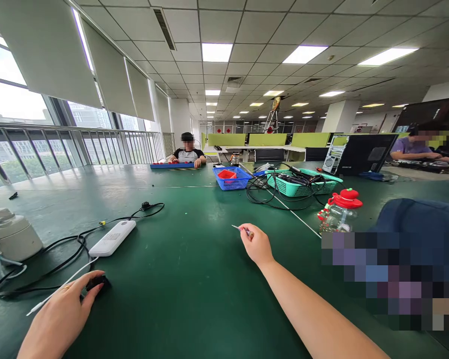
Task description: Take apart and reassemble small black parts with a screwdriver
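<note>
At the lower left, my left hand is closed round a small black object; its kind I cannot make out, as fingers cover part of it. It is low over the green tabletop, beside a white cable. Near the middle of the table, my right hand pinches a slim pointed tool. The tool's thin metal tip points left and its short handle lies between thumb and fingers. Just beyond my left hand is a white power bank-like box with a cable.
A white round device and black cords stand at left. Farther back are a blue basket, a green basket of cables and a computer case. A red-lidded bottle stands at right. Other people sit at the far side.
</note>
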### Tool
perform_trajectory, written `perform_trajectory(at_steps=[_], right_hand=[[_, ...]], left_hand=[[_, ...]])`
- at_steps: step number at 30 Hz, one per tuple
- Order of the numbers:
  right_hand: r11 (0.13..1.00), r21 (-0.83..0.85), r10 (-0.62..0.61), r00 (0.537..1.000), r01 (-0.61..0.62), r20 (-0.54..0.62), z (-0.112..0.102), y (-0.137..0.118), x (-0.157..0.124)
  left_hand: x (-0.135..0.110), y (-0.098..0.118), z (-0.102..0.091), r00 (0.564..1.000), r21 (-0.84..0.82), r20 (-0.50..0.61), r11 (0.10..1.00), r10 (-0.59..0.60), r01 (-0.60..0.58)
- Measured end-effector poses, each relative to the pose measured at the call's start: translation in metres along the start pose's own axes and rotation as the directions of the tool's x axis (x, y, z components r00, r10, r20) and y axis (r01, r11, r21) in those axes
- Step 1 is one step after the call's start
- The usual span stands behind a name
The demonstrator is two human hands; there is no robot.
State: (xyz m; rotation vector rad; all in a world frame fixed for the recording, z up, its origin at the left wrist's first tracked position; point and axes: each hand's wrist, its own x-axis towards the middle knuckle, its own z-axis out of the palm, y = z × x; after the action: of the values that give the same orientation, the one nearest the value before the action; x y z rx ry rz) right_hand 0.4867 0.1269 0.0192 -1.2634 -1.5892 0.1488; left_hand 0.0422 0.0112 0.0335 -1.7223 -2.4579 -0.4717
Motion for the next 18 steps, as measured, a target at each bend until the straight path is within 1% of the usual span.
perform_trajectory(at_steps=[5, 10, 18], right_hand=[[1.0, 0.006, 0.016, 1.0, -0.016, 0.019, -0.0004, 0.0001, 0.0007], [1.0, 0.005, 0.014, 1.0, -0.014, 0.019, -0.0012, -0.0012, 0.0008], [1.0, 0.001, 0.004, 1.0, -0.004, 0.009, -0.001, -0.0016, 0.0002]], left_hand=[[0.0014, -0.0017, 0.0023, 1.0, 0.013, 0.018, 1.0, 0.012, -0.013], [0.0019, -0.0041, 0.0064, 1.0, 0.008, -0.008, 1.0, -0.003, 0.003], [0.0019, -0.0012, 0.0017, 1.0, 0.007, 0.018, 1.0, 0.008, -0.008]])
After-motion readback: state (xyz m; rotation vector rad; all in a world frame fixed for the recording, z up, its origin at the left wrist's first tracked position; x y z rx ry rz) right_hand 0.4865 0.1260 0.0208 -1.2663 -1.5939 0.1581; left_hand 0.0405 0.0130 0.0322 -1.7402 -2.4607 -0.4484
